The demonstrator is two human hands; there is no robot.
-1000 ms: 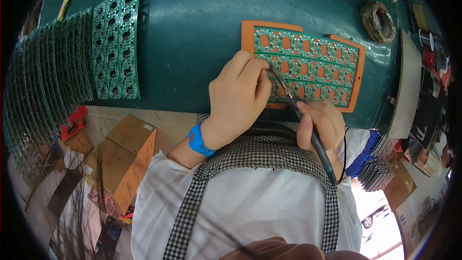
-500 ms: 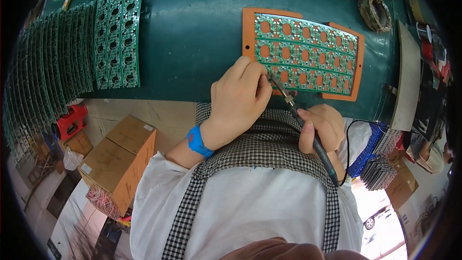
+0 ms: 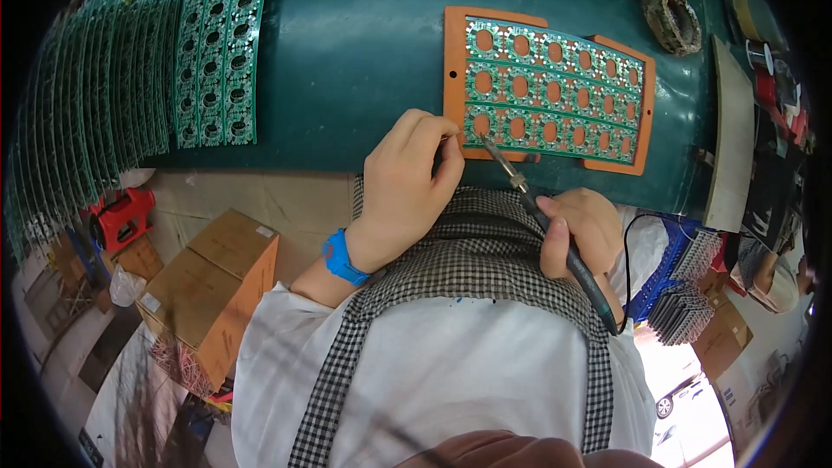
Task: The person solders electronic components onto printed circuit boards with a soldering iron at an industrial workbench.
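A panel of green circuit boards point(image 3: 555, 74) with rows of oval holes lies in an orange holder point(image 3: 453, 43) on the table. My right hand point(image 3: 582, 230) grips a soldering iron point(image 3: 529, 198) like a pen, its tip over the panel's near left corner. Just left of that corner is my left hand point(image 3: 407, 178), with thumb and forefinger pinched together. A thin wire seems to show at those fingertips, mostly hidden by them. The wrist above it wears a blue band point(image 3: 346, 260).
Green panels point(image 3: 217, 56) stand in a long row at the left of the green table point(image 3: 364, 43). A roll of tape point(image 3: 672, 20) lies at the far right, near a pale board point(image 3: 728, 134). Below the table's edge sits a cardboard box point(image 3: 208, 277). The iron's black cord point(image 3: 627, 273) runs beside my right arm.
My left hand has drawn back left from the panel's corner, uncovering the near left hole. The iron stays near that corner, its tip shifted slightly left. The whole view has shifted a little.
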